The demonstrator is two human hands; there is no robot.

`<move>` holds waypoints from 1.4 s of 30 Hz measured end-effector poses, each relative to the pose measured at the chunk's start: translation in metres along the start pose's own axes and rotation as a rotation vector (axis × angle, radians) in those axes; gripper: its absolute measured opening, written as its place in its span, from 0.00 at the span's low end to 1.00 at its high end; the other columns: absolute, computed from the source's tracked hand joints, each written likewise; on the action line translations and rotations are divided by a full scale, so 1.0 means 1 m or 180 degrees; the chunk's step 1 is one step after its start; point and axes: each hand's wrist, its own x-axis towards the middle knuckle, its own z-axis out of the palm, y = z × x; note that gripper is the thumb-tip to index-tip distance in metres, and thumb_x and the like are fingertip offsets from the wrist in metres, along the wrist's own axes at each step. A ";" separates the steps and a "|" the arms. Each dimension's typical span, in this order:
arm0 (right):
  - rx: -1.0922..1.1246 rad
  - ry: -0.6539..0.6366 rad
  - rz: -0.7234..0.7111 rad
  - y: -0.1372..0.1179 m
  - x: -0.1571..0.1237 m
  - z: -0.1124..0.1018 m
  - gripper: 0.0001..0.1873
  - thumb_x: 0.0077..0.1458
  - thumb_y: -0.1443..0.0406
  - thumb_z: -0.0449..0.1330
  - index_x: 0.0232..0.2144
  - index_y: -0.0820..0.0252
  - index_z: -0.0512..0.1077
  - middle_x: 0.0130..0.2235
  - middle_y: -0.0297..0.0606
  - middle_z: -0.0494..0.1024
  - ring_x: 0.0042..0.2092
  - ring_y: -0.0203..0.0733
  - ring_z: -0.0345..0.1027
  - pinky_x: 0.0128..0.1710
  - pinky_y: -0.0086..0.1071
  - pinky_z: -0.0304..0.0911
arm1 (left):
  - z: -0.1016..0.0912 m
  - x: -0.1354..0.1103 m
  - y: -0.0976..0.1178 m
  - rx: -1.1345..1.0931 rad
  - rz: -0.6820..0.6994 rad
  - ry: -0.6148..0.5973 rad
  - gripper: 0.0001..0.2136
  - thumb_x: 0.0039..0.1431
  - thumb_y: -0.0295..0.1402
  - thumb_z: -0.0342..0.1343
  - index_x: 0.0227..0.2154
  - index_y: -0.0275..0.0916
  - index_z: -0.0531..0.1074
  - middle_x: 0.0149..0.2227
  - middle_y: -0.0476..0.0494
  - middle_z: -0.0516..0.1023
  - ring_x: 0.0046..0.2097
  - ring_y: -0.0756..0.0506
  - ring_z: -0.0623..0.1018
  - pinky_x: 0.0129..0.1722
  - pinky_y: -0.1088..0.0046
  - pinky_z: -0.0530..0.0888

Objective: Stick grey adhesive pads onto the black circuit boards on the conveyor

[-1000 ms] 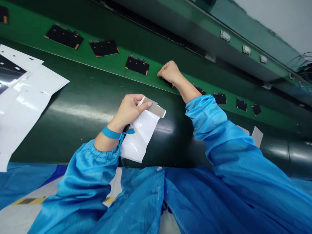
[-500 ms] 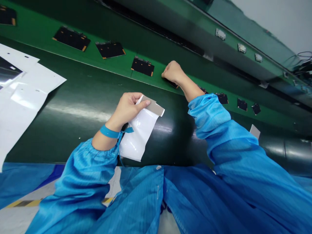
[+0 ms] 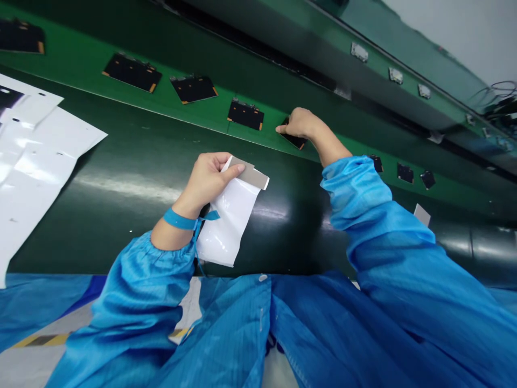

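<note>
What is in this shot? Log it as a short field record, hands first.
left hand: pinches a white sheet with a grey strip at its top
right hand: on a black panel on the green belt; grip unclear
belt: other black panels in a row
far left: loose white sheets on the dark surface

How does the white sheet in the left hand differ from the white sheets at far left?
The held sheet is small and curved in the left hand; the far-left sheets are larger and lie flat. The held sheet bears a grey strip, the far-left sheets none. Both are glossy white.
</note>
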 end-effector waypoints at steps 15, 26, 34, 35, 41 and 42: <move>0.2258 -0.0067 -0.1424 -0.077 -0.138 0.040 0.09 0.59 0.62 0.65 0.30 0.58 0.69 0.26 0.31 0.67 0.29 0.35 0.57 0.30 0.31 0.55 | 0.003 0.000 -0.001 0.0096 0.0086 0.0158 0.14 0.50 0.40 0.70 0.22 0.37 0.74 0.21 0.50 0.72 0.23 0.52 0.68 0.21 0.77 0.62; 0.2363 0.0124 -0.1212 -0.083 -0.139 0.041 0.10 0.61 0.60 0.63 0.44 0.55 0.71 0.37 0.34 0.74 0.31 0.36 0.59 0.32 0.32 0.60 | 0.005 -0.001 -0.001 0.0078 -0.0027 0.0096 0.13 0.50 0.40 0.70 0.23 0.38 0.75 0.22 0.49 0.74 0.23 0.51 0.69 0.22 0.76 0.63; 0.1989 0.0183 -0.1165 -0.086 -0.138 0.034 0.13 0.66 0.56 0.60 0.50 0.50 0.68 0.41 0.38 0.74 0.35 0.40 0.64 0.35 0.35 0.66 | 0.005 -0.002 0.002 0.0111 -0.0065 0.0129 0.12 0.51 0.41 0.69 0.25 0.38 0.76 0.24 0.48 0.75 0.24 0.50 0.71 0.22 0.75 0.64; 0.1967 0.0266 -0.1126 -0.082 -0.130 0.033 0.14 0.67 0.54 0.61 0.51 0.51 0.68 0.42 0.39 0.74 0.37 0.41 0.66 0.36 0.34 0.66 | 0.005 -0.002 0.002 0.0115 -0.0073 0.0142 0.12 0.52 0.41 0.69 0.26 0.38 0.76 0.24 0.47 0.76 0.24 0.49 0.72 0.23 0.75 0.65; 0.1500 0.0386 -0.0696 -0.048 -0.059 0.029 0.19 0.64 0.54 0.64 0.53 0.53 0.67 0.40 0.36 0.76 0.37 0.40 0.68 0.41 0.34 0.68 | 0.003 0.000 0.000 0.0089 -0.0152 0.0157 0.12 0.51 0.41 0.70 0.27 0.37 0.79 0.24 0.48 0.78 0.24 0.49 0.73 0.22 0.76 0.66; 0.1422 0.0373 -0.0677 -0.044 -0.050 0.029 0.20 0.63 0.55 0.64 0.53 0.53 0.67 0.39 0.35 0.77 0.37 0.40 0.68 0.42 0.34 0.68 | 0.003 0.000 0.000 0.0083 -0.0163 0.0155 0.12 0.50 0.41 0.70 0.27 0.37 0.79 0.24 0.48 0.78 0.24 0.49 0.73 0.21 0.77 0.66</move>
